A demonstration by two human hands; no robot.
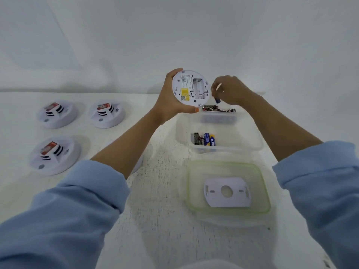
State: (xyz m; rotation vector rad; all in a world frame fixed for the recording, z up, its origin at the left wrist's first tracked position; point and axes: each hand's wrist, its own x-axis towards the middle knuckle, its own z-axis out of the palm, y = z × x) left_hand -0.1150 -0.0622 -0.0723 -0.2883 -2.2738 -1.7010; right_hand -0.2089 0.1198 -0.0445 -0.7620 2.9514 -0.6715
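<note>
The smoke detector point(191, 87) is held up by the left hand point(171, 101), its yellow label point(184, 92) too small to be read; a blue battery point(217, 100) is pinched beside it by the right hand point(232, 90).

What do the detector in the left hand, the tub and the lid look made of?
Detector: white moulded plastic, matte, judging by its clips and recessed bay. Tub: clear plastic, slightly cloudy; the batteries show through its wall. Lid: clear plastic with a pale green rim, possibly a rubbery seal.
</note>
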